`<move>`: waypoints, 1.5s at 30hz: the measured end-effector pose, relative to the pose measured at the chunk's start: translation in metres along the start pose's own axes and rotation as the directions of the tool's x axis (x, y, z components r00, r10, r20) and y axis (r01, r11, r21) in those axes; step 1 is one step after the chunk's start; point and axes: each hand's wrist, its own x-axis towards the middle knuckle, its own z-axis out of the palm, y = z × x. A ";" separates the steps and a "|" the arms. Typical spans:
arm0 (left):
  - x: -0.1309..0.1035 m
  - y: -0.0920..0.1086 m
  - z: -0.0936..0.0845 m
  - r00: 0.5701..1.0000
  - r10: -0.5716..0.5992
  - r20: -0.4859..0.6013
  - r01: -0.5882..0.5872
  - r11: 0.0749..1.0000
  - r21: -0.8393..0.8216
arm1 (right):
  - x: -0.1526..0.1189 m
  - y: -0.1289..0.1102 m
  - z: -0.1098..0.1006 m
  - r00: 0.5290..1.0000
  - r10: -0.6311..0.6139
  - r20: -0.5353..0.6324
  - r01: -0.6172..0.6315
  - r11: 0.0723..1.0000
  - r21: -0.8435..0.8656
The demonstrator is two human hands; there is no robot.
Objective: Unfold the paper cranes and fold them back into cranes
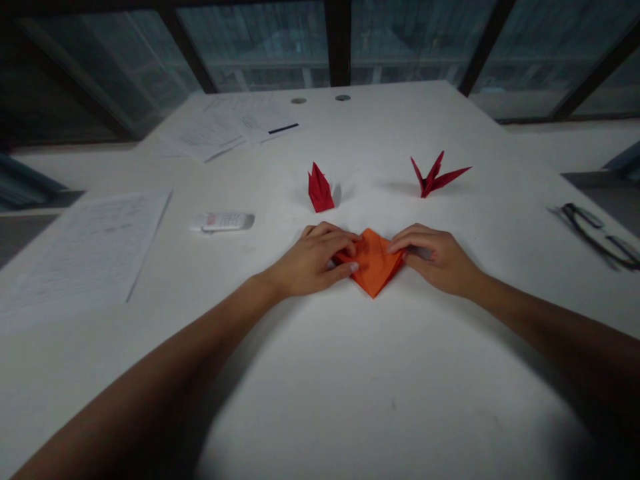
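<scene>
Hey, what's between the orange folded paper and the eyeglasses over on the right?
In the head view, your right hand is between the orange folded paper and the eyeglasses, touching the paper's right side; then comes white tabletop.

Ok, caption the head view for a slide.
Both hands hold a folded orange paper diamond, two red paper figures standing beyond.

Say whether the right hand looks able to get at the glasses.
Probably yes: nothing seems to lie between the right hand and the glasses, though its fingers hold the orange paper.
</scene>
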 end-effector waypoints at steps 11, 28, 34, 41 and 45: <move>-0.001 0.004 0.001 0.999 0.018 0.046 -0.020 0.999 0.030 | -0.002 -0.006 0.009 0.998 -0.044 -0.052 0.025 0.946 -0.324; 0.002 0.003 0.004 1.000 0.002 -0.012 -0.002 1.000 -0.008 | -0.021 -0.036 0.018 0.911 -0.271 0.312 0.403 0.750 -0.525; 0.003 -0.001 0.007 0.999 -0.006 -0.039 0.005 1.000 -0.023 | -0.025 -0.046 0.025 0.955 -0.153 0.255 0.277 0.767 -0.579; 0.006 -0.003 0.009 0.999 -0.016 -0.049 0.015 1.000 -0.026 | -0.027 -0.044 0.027 0.953 -0.159 0.258 0.286 0.751 -0.595; 0.006 -0.001 0.007 0.997 -0.038 -0.064 0.037 0.999 -0.014 | -0.027 -0.044 0.026 0.945 -0.188 0.269 0.314 0.757 -0.573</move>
